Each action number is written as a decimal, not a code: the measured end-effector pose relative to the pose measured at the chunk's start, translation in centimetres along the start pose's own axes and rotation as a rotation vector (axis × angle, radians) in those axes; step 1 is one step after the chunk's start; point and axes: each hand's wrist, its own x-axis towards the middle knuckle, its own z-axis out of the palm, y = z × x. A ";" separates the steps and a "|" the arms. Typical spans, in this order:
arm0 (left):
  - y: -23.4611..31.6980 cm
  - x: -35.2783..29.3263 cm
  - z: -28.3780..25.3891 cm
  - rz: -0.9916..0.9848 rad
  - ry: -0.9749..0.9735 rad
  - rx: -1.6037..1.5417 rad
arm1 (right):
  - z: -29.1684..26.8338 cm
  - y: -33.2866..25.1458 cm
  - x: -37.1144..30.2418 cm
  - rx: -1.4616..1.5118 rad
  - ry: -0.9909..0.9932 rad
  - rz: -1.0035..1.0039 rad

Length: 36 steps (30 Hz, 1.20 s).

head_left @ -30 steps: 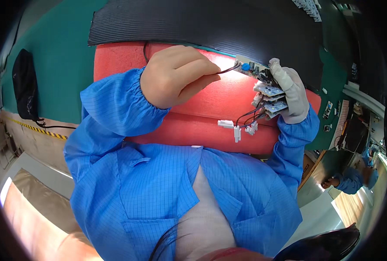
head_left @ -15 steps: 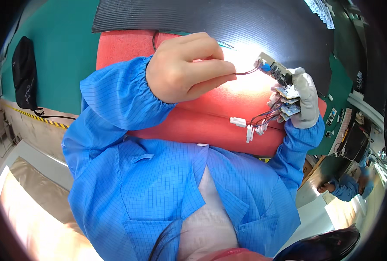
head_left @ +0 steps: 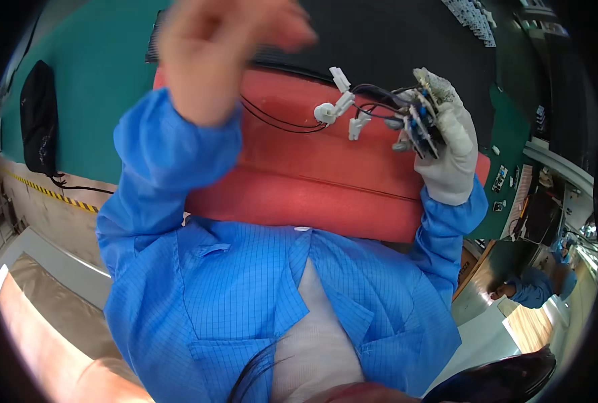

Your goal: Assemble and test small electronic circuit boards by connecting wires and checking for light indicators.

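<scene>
My right hand point(head_left: 452, 144), in a white glove, grips a stack of small circuit boards point(head_left: 421, 121) by their edges, tilted over the red pad. Dark wires point(head_left: 378, 95) run left from the boards to several white plug connectors point(head_left: 344, 102). One pair of thin wires point(head_left: 272, 122) loops further left toward my other wrist. My bare left hand point(head_left: 228, 43) is raised at the upper left, well apart from the boards. Motion smears its fingers, so I cannot make out whether they hold anything.
Under my hands lies a red padded cushion point(head_left: 299, 195) on a green tabletop point(head_left: 87, 114). Behind it is a black ribbed mat point(head_left: 379, 40). A black pouch point(head_left: 38, 117) lies at the left. Small boards point(head_left: 499, 180) sit at the right, where another person's sleeve point(head_left: 535, 289) shows.
My left hand has left the wires near the boards and swung up and left. My right hand has turned the boards, and the connectors now point left. The bright glare has gone.
</scene>
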 end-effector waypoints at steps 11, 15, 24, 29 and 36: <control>-0.6 -3.3 2.6 0.330 -0.671 0.382 | 2.3 0.6 0.0 -0.163 0.111 -0.145; 0.3 -4.3 2.9 -0.348 -0.624 0.105 | 2.4 0.8 0.0 -0.187 0.105 -0.163; -1.2 -3.4 2.4 0.140 -0.425 0.427 | 2.8 -0.2 -0.2 -0.177 -0.001 0.020; -2.2 -3.6 2.0 0.049 -0.393 0.415 | 2.6 -1.1 -0.7 -0.574 0.009 0.125; -2.0 -3.7 2.0 0.069 -0.392 0.411 | 1.8 -0.4 -1.7 -0.681 0.103 -0.251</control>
